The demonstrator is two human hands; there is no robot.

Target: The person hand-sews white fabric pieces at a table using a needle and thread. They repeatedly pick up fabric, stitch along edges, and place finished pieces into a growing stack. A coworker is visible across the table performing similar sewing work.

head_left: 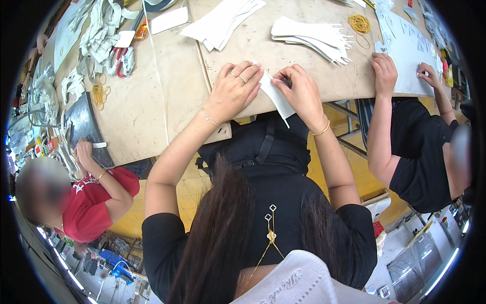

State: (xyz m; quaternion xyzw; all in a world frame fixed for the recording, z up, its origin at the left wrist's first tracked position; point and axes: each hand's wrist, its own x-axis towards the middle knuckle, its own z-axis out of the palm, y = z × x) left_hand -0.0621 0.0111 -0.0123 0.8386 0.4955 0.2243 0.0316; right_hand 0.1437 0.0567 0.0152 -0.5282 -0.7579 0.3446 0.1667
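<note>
In the head view, a flat white strip of fabric-like material, narrow at its far end and wider toward the person [278, 98], lay between the two hands at the front of the tan desk [334, 81]. Its long axis ran on a slant, from the left hand's fingertips down and rightward toward the person's body, so that the wide end and a thin loose tail reached past the desk's front edge. The left hand [238, 87] was set palm down with its fingers close together beside the narrow end; its fingers hid what lay under them, so whether it gripped the strip or only pressed it could not be told. The right hand [297, 92] was drawn narrow, thumb and forefinger brought together on the strip's right edge near the upper part, apparently pinching it. The strip therefore lay to the right of the left hand and to the left of the right hand, with the right hand the nearer to the wide, free end. Beyond the hands, well clear of the strip, lay a fanned pile of smooth white pieces [223, 23] and a stack of white pieces with fringed ends [310, 39].
</note>
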